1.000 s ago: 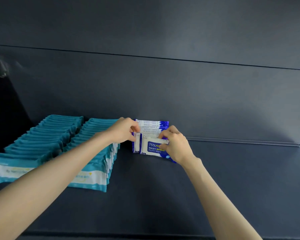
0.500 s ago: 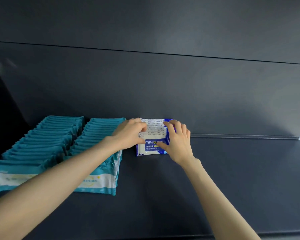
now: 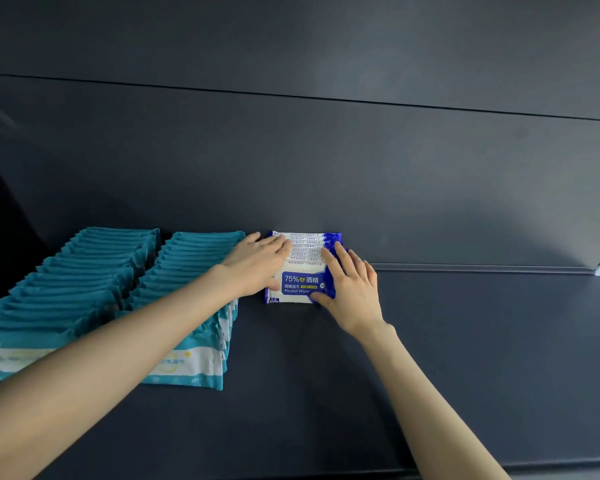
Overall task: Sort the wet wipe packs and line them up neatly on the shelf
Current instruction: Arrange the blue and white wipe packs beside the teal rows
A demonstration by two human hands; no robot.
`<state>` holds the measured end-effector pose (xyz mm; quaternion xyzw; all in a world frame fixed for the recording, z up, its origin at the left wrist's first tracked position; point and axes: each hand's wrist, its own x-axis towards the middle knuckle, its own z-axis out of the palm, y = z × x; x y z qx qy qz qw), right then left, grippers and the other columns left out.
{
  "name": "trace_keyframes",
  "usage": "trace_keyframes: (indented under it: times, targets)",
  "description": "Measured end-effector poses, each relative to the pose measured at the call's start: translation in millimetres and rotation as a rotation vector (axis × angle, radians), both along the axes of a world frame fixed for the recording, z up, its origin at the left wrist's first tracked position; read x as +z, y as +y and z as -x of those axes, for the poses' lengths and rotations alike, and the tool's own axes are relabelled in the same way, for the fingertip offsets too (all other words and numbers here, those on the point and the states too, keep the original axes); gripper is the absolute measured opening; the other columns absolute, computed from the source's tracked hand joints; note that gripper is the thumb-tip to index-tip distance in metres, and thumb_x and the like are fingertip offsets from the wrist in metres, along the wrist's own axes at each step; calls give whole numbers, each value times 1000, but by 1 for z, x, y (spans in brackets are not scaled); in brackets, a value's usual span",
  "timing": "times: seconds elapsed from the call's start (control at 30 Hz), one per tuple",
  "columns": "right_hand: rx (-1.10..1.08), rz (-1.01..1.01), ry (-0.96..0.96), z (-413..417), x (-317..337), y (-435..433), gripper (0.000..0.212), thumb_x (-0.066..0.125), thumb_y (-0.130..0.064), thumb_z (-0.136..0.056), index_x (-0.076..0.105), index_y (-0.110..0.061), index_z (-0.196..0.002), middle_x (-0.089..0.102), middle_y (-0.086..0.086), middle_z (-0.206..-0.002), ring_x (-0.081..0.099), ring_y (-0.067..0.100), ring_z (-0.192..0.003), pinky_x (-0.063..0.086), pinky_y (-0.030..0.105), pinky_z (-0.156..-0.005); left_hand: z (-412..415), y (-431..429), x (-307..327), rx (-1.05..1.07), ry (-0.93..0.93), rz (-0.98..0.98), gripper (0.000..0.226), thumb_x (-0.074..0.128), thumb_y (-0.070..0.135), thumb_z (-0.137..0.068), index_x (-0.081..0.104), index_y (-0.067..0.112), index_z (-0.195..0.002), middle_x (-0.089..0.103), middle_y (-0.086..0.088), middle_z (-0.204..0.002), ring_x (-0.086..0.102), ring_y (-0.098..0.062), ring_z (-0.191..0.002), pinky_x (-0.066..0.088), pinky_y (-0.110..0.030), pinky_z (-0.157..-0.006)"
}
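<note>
left hand (image 3: 257, 265) and right hand (image 3: 352, 289), fingers flat, press blue wipe packs (image 3: 298, 284) on dark shelf (image 3: 465, 358).

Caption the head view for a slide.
Left hand and right hand press blue wipe packs together beside teal packs on a shelf.

The front blue-and-white plastic wipe pack (image 3: 298, 287) reads "75% 酒精" in large white print on its blue panel, with "酒精湿巾" and "Alcohol Wipes" in smaller print beneath, while the nearest teal-and-white plastic wipe pack (image 3: 187, 367) carries pale characters ending in "湿巾", the rest too blurred to read.
</note>
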<state>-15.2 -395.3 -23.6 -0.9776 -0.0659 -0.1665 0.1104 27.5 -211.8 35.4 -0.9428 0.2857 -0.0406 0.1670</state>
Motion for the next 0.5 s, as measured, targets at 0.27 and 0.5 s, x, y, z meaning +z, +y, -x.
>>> trace_keyframes:
  times: [0.27,0.5]
  targets:
    - [-27,-1,12,0,3,5,78,62,-46,-87,22,-21,-149,14,3,-159,16,27,-143,10,38,-115,2,-3,2,0,-8,0,81,53,37,-92,9,5,-151,11,-10,-159,13,-19,-146,11,-41,-119]
    - [-83,-49,21,16,17,11,75,62,-45,-87,27,-19,-148,15,6,-158,18,27,-142,11,36,-114,11,6,6,24,35,120,85,59,48,-86,16,11,-149,12,-6,-158,13,-23,-144,10,-44,-117]
